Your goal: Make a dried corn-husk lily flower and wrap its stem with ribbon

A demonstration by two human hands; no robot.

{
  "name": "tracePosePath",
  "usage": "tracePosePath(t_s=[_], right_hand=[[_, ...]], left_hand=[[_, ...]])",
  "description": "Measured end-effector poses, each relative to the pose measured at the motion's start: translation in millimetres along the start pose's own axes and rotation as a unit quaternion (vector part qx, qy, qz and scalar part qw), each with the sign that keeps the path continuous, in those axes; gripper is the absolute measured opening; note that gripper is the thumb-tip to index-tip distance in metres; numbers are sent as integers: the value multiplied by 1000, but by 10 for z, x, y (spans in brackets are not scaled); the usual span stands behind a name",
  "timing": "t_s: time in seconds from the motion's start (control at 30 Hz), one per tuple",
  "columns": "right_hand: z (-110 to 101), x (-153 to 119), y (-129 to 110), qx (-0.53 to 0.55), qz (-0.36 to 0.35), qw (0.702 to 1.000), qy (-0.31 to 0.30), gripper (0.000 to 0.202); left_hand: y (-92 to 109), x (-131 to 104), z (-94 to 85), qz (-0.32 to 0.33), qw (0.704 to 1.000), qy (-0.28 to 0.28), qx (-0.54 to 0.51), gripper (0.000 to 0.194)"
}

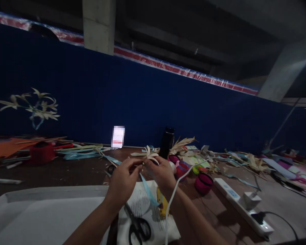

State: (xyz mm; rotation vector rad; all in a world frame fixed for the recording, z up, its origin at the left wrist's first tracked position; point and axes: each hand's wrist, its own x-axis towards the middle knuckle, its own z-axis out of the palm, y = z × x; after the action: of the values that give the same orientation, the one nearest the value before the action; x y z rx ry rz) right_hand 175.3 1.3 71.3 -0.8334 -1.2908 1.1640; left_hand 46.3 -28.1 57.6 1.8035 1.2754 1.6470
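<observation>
Above the middle of the work surface, my left hand [122,177] and my right hand [163,170] meet with fingers pinched together. Between the fingertips sits a small cream handmade flower [151,153] with curling, strip-like petals. Both hands grip it low down, where the fingers hide its base. A light blue ribbon [150,192] hangs below the hands; which fingers hold its upper end cannot be seen. Under the hands lie black-handled scissors [135,223] on a printed paper [140,200], with a yellow tool [163,203], perhaps a glue gun, beside my right wrist.
A white tray [53,194] fills the front left. A white power strip [241,206] and a white cable [174,190] lie to the right. Behind stand a lit phone [118,137], a black bottle [167,141] and a finished flower spray [38,107]. Round pink pouches [203,183] sit nearby.
</observation>
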Motion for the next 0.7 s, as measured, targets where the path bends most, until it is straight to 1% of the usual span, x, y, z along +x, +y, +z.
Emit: tracePosePath(t_s=[0.13,0.2,0.27,0.33,0.4,0.47,0.57,0.7], right_hand=[[-65,-12,-11,4,23,1000,-11,21],[-77,-20,-15,6,31,999,-20,19],[-82,-26,-25,11,32,999,-34,16],[-85,-33,-40,24,32,997,-64,13],[-87,-40,-57,44,31,993,-101,14],[-86,-45,-70,57,25,991,-118,16],[-76,-40,-79,52,19,994,-99,16],[-66,-20,-88,36,-4,998,-59,17]], left_hand=[[-25,44,18,-73,994,-10,-78,20],[-16,49,18,-86,993,-7,-77,18],[17,47,7,-80,996,2,-41,16],[57,40,-11,-71,997,21,-1,13],[85,33,-29,-58,997,38,20,12],[95,28,-40,-41,998,39,36,11],[89,26,-41,-24,997,34,65,11],[88,34,-19,-8,995,43,92,10]])
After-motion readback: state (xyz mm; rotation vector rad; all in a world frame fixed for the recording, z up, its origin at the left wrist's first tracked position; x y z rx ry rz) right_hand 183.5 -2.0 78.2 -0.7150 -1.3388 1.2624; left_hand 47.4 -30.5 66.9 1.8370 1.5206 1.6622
